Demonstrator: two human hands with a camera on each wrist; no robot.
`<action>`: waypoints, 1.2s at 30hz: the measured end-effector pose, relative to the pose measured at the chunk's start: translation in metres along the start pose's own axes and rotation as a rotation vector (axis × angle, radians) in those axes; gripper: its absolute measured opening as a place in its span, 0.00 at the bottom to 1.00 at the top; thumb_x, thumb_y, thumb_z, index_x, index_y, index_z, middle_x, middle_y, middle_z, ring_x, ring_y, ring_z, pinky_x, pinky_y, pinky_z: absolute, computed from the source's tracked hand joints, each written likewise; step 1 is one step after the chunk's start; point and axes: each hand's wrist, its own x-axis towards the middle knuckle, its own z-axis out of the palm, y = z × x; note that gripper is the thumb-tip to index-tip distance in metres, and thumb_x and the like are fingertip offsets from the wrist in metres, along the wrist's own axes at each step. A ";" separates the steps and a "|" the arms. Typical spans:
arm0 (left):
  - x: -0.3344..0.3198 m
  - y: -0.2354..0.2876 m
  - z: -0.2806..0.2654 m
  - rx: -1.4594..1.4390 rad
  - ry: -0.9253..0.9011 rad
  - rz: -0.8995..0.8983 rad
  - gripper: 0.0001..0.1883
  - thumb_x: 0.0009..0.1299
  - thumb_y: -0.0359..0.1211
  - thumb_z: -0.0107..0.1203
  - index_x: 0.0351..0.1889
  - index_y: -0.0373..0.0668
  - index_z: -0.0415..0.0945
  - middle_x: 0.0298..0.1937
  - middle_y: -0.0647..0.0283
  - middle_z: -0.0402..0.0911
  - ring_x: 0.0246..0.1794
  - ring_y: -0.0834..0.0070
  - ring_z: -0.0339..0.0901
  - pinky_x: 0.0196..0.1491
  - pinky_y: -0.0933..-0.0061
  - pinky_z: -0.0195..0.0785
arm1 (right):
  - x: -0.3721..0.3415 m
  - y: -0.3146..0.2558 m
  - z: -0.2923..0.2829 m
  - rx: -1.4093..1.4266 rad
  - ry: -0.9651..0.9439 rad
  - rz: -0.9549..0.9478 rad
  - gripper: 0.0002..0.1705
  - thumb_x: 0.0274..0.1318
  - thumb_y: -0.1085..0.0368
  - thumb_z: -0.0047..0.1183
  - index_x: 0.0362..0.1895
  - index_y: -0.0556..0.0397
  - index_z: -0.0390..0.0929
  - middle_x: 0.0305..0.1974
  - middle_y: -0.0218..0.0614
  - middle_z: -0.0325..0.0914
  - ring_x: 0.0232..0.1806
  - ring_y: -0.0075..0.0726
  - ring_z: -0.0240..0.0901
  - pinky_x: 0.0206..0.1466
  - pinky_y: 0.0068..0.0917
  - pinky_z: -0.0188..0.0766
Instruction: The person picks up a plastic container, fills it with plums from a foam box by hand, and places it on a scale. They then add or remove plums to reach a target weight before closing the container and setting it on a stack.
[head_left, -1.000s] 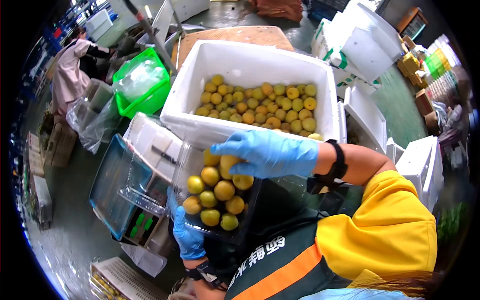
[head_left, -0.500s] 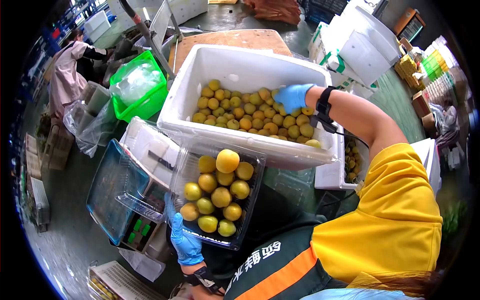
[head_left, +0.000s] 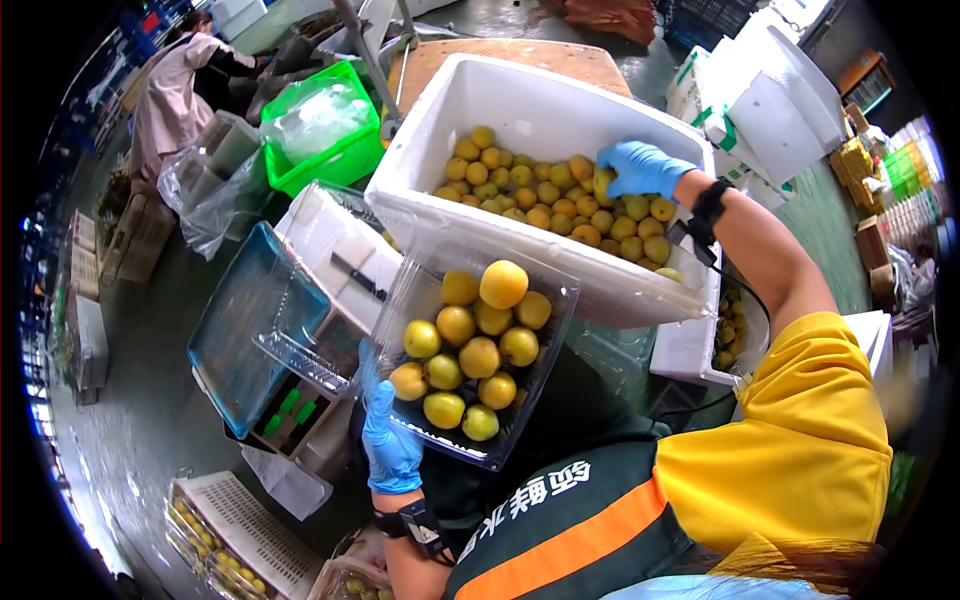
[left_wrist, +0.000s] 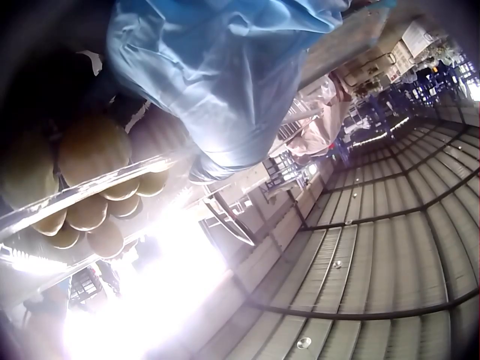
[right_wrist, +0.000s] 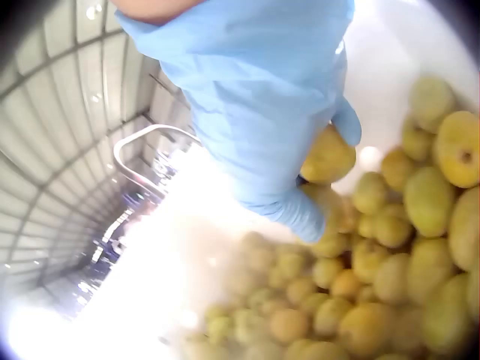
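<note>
In the head view my blue-gloved left hand (head_left: 392, 445) grips the left side of a clear plastic clamshell (head_left: 480, 452), tilted in front of my body. Several round yellow-green fruits, plum-like in look, lie in it; one larger yellow fruit (head_left: 503, 284) sits on top. The left wrist view shows the glove (left_wrist: 217, 75) beside the clamshell's edge. My right hand (head_left: 645, 170) reaches into a white foam box (head_left: 540, 240) holding many such fruits. Its thumb and fingers hold a yellow fruit (right_wrist: 328, 156) in the right wrist view, above the pile (right_wrist: 367, 300).
Left of the clamshell stands a scale with a blue-rimmed tray (head_left: 255, 335), beside a knife (head_left: 358, 275) on a white surface. A green basket (head_left: 330, 160) holds clear plastic. White foam boxes (head_left: 780, 95) stand at right. A person (head_left: 180, 95) bends at far left.
My right hand went from the fruits in the clamshell over to the foam box, leaving a yellow fruit on top. There it now holds another. The left hand keeps its grip; the head view shifted.
</note>
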 end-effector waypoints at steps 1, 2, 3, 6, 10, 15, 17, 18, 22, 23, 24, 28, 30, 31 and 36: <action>0.001 -0.001 -0.005 -0.004 0.021 -0.033 0.40 0.73 0.39 0.52 0.80 0.48 0.45 0.77 0.54 0.54 0.75 0.58 0.56 0.76 0.55 0.49 | -0.004 -0.008 -0.005 0.145 0.138 -0.022 0.27 0.40 0.55 0.73 0.45 0.51 0.80 0.39 0.46 0.83 0.42 0.52 0.80 0.49 0.40 0.76; 0.001 -0.001 -0.005 -0.032 0.001 -0.030 0.39 0.73 0.38 0.51 0.80 0.48 0.45 0.77 0.54 0.54 0.75 0.58 0.57 0.75 0.56 0.50 | -0.008 -0.018 -0.012 0.278 0.183 -0.099 0.27 0.41 0.56 0.73 0.46 0.51 0.80 0.39 0.44 0.83 0.42 0.51 0.80 0.49 0.40 0.76; 0.000 0.000 -0.004 -0.038 -0.001 -0.024 0.39 0.73 0.38 0.51 0.80 0.47 0.45 0.77 0.55 0.53 0.75 0.58 0.57 0.75 0.56 0.50 | -0.018 -0.040 -0.024 0.409 0.229 -0.173 0.26 0.42 0.57 0.73 0.47 0.50 0.80 0.40 0.43 0.83 0.41 0.50 0.80 0.49 0.39 0.76; 0.002 0.002 0.006 -0.056 -0.032 -0.020 0.39 0.73 0.36 0.50 0.80 0.47 0.45 0.77 0.54 0.54 0.74 0.58 0.59 0.75 0.56 0.51 | -0.047 -0.111 -0.042 0.599 0.324 -0.548 0.27 0.43 0.60 0.73 0.50 0.48 0.78 0.44 0.38 0.81 0.47 0.48 0.77 0.54 0.38 0.74; 0.000 0.003 0.010 -0.058 -0.026 0.013 0.37 0.75 0.35 0.47 0.80 0.47 0.44 0.76 0.53 0.56 0.73 0.58 0.60 0.75 0.56 0.52 | -0.071 -0.175 -0.046 0.664 0.271 -0.783 0.27 0.46 0.61 0.73 0.52 0.45 0.78 0.46 0.35 0.78 0.50 0.46 0.72 0.58 0.38 0.70; -0.002 0.005 0.010 -0.041 -0.041 0.007 0.37 0.75 0.35 0.46 0.81 0.46 0.42 0.75 0.52 0.57 0.72 0.59 0.61 0.75 0.57 0.52 | -0.069 -0.201 -0.027 0.733 0.311 -0.848 0.28 0.44 0.64 0.72 0.52 0.46 0.77 0.46 0.34 0.78 0.51 0.47 0.72 0.58 0.40 0.69; -0.001 0.004 0.008 -0.039 -0.043 0.010 0.37 0.75 0.35 0.45 0.81 0.46 0.41 0.75 0.52 0.57 0.73 0.59 0.61 0.75 0.57 0.52 | -0.070 -0.207 -0.025 0.719 0.335 -0.849 0.28 0.43 0.66 0.71 0.52 0.46 0.77 0.46 0.34 0.79 0.50 0.48 0.72 0.58 0.41 0.69; 0.000 0.003 0.007 -0.041 -0.043 0.014 0.37 0.75 0.35 0.45 0.81 0.45 0.41 0.75 0.52 0.57 0.73 0.59 0.61 0.75 0.58 0.52 | -0.071 -0.210 -0.025 0.698 0.348 -0.847 0.28 0.43 0.68 0.71 0.51 0.47 0.77 0.46 0.34 0.79 0.50 0.48 0.73 0.58 0.41 0.68; 0.000 0.004 0.010 -0.019 0.002 0.005 0.38 0.75 0.35 0.45 0.80 0.44 0.41 0.77 0.51 0.55 0.74 0.59 0.60 0.75 0.58 0.51 | -0.073 -0.222 -0.023 0.560 0.462 -0.783 0.32 0.42 0.73 0.67 0.56 0.48 0.73 0.46 0.35 0.79 0.51 0.51 0.74 0.57 0.40 0.71; -0.001 0.004 0.012 -0.018 -0.004 0.011 0.38 0.75 0.35 0.45 0.80 0.44 0.41 0.77 0.51 0.54 0.74 0.59 0.59 0.75 0.58 0.50 | -0.071 -0.223 -0.019 0.525 0.488 -0.753 0.34 0.42 0.74 0.67 0.57 0.48 0.71 0.46 0.35 0.79 0.51 0.52 0.74 0.56 0.39 0.72; -0.002 0.005 0.015 -0.017 -0.010 0.017 0.38 0.75 0.35 0.45 0.80 0.43 0.41 0.77 0.51 0.54 0.74 0.59 0.59 0.76 0.58 0.50 | -0.067 -0.223 -0.017 0.568 0.502 -0.788 0.38 0.43 0.75 0.65 0.62 0.49 0.66 0.52 0.36 0.77 0.54 0.49 0.75 0.55 0.37 0.73; 0.001 0.002 0.010 0.059 -0.032 0.068 0.37 0.75 0.35 0.44 0.80 0.43 0.41 0.78 0.52 0.52 0.75 0.58 0.57 0.76 0.57 0.48 | -0.094 -0.227 -0.023 1.038 0.358 -0.694 0.40 0.44 0.78 0.61 0.65 0.52 0.64 0.57 0.40 0.70 0.56 0.39 0.73 0.60 0.32 0.72; 0.001 0.002 0.011 0.035 -0.035 0.040 0.37 0.75 0.35 0.44 0.80 0.44 0.42 0.78 0.52 0.52 0.75 0.57 0.56 0.77 0.57 0.47 | -0.108 -0.231 -0.022 1.052 0.407 -0.723 0.41 0.43 0.78 0.63 0.65 0.52 0.64 0.58 0.40 0.69 0.57 0.39 0.72 0.61 0.32 0.72; 0.001 0.003 0.012 0.025 -0.035 0.025 0.37 0.75 0.35 0.44 0.80 0.44 0.42 0.78 0.52 0.52 0.76 0.57 0.56 0.77 0.56 0.47 | -0.111 -0.233 -0.021 1.061 0.431 -0.737 0.41 0.42 0.78 0.64 0.65 0.51 0.65 0.59 0.40 0.69 0.58 0.40 0.72 0.62 0.33 0.71; 0.003 0.001 0.008 0.009 -0.011 0.005 0.37 0.75 0.36 0.45 0.80 0.45 0.44 0.78 0.53 0.52 0.76 0.57 0.54 0.77 0.56 0.45 | -0.120 -0.237 -0.019 0.952 0.522 -0.856 0.37 0.43 0.79 0.61 0.62 0.50 0.68 0.53 0.46 0.75 0.58 0.56 0.71 0.62 0.41 0.69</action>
